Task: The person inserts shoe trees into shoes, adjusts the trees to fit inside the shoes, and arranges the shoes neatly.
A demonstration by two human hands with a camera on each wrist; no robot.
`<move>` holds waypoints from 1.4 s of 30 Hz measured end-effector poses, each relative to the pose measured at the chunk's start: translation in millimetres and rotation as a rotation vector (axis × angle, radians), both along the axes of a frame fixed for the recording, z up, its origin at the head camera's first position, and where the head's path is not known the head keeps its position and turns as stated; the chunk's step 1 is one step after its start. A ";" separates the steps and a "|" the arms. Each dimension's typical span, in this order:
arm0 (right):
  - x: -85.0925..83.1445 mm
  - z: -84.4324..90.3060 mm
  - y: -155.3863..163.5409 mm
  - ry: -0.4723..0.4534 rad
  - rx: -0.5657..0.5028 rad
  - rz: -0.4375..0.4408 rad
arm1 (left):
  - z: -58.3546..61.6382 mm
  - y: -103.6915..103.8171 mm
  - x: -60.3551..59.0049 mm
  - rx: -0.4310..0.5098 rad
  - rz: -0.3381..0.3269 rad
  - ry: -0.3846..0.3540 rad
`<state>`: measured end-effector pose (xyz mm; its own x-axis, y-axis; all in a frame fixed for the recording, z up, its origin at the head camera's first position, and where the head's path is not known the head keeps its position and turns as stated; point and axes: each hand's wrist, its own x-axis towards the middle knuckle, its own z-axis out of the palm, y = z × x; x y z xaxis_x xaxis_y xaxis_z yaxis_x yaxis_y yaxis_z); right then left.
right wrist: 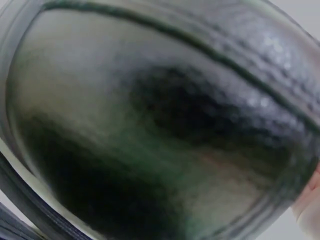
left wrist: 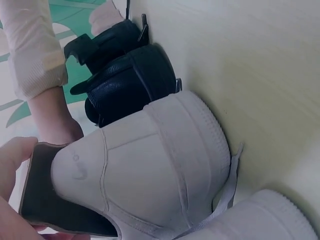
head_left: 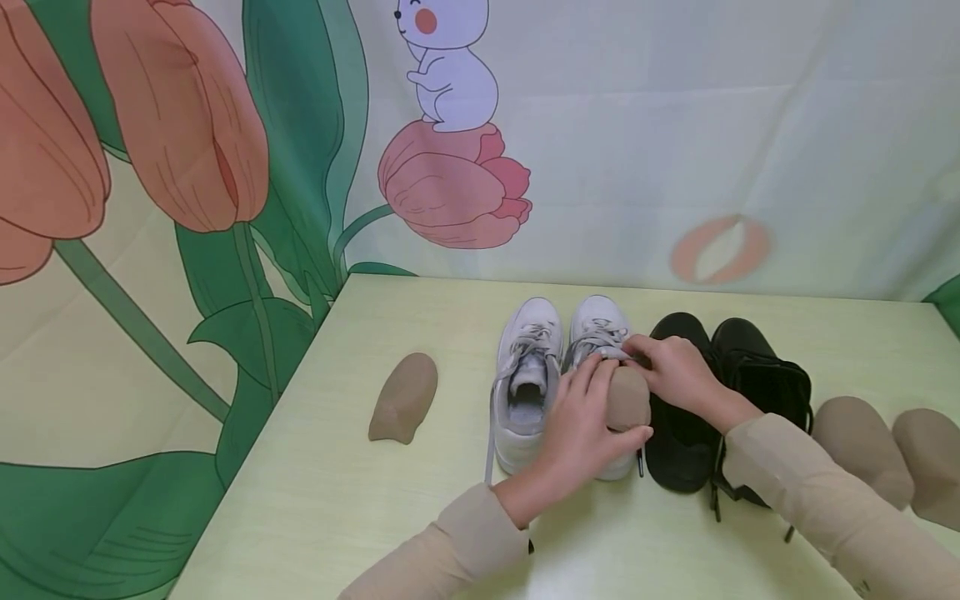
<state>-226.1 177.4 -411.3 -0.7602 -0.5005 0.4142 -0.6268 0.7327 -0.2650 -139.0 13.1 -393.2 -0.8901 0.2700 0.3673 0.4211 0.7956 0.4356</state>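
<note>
— On the worktop point(head_left: 315, 467), what are your hands doing?

— Your left hand point(head_left: 581, 421) grips a tan shoe insert point(head_left: 626, 398), fingers curled round it, its tip at the mouth of the right white sneaker point(head_left: 600, 350). Your right hand point(head_left: 675, 371) pinches that sneaker's tongue, apparently to hold the opening wide.

— How does the insert look?

— Smooth, rounded, foot-shaped, tan outside and dark within.

White sneakers point(head_left: 528, 383): we count two.
Black shoes point(head_left: 678, 442): we count two.
Tan shoe inserts point(head_left: 403, 398): we count four.
Hands point(head_left: 581, 429): we see two.
</note>
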 end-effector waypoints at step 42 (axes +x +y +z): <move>-0.2 -5.4 1.8 -0.053 -0.091 -0.065 | 8.4 -4.1 -7.2 -0.008 -0.025 -0.062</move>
